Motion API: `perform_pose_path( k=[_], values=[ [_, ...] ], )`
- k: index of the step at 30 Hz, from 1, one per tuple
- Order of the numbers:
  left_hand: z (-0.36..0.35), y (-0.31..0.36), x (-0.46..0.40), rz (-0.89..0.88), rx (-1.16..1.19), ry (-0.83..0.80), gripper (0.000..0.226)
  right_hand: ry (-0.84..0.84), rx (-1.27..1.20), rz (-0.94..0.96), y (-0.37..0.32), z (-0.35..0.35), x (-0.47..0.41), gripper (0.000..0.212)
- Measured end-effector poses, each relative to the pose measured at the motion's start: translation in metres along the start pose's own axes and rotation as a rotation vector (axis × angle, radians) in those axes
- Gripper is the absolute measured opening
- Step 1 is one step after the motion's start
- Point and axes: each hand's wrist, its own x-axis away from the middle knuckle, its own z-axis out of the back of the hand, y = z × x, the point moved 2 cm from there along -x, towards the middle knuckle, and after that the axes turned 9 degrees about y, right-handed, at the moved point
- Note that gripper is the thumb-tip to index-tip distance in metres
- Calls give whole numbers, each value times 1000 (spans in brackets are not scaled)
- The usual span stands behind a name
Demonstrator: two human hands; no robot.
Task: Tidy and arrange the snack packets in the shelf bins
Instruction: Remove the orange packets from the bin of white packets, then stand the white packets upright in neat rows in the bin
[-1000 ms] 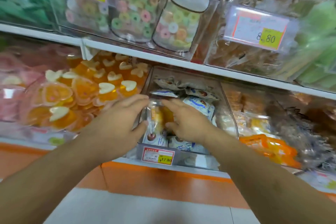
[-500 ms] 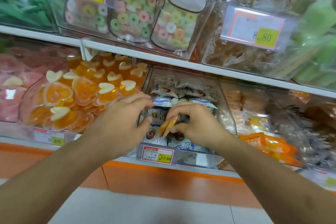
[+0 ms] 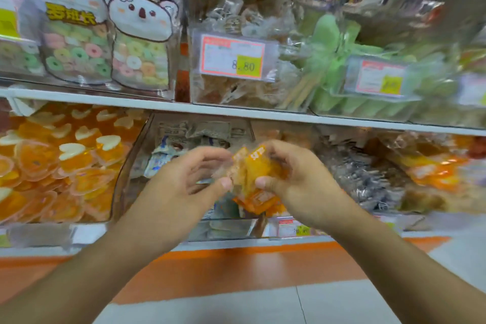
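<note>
Nearest the camera, both forearms reach forward over the orange band at the shelf foot; the right hand [image 3: 302, 181] has fingers and thumb curled round a small bunch of orange snack packets [image 3: 256, 179], held in the air in front of the clear middle bin [image 3: 136, 155]; the left hand [image 3: 184, 181] sits just beside them with its fingers loosely bent, thumb tip at the packets' left edge, though motion blur leaves it unclear whether it truly pinches them or only steadies them. The step in hand looks like sorting out strays: orange packets lifted clear of a bin whose remaining stock is blue-and-white packets [image 3: 164, 159]. Further right on the same shelf lies a heap of similar orange packets [image 3: 434, 171], probably their proper place; so the next move calls for keeping the bunch squared between both hands, carrying it rightward past the bin of dark wrapped snacks [image 3: 368, 179], and laying it flat on that heap. Beyond, the upper shelf holds bagged ring sweets [image 3: 142, 60] and a price tag [image 3: 232, 56].
</note>
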Motion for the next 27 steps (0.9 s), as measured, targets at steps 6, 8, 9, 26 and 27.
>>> perform_pose_path(
  k=[6, 8, 9, 26, 27],
  values=[
    [-28, -14, -2, 46, -196, 16, 28, 284, 501, 47, 55, 79, 15, 33],
    [-27, -19, -3, 59, -231, 28, 24, 191, 616, -73, 79, 83, 10, 38],
    [-26, -21, -4, 62, -256, 34, 24, 132, 642, -118, 88, 81, 9, 47],
    [73, -49, -13, -121, -945, 6, 39, -51, 601, 208, 23, -27, -6, 55],
    [77, -53, -13, -141, -961, -11, 39, -79, 639, 214, 22, -39, -15, 55]
  ],
)
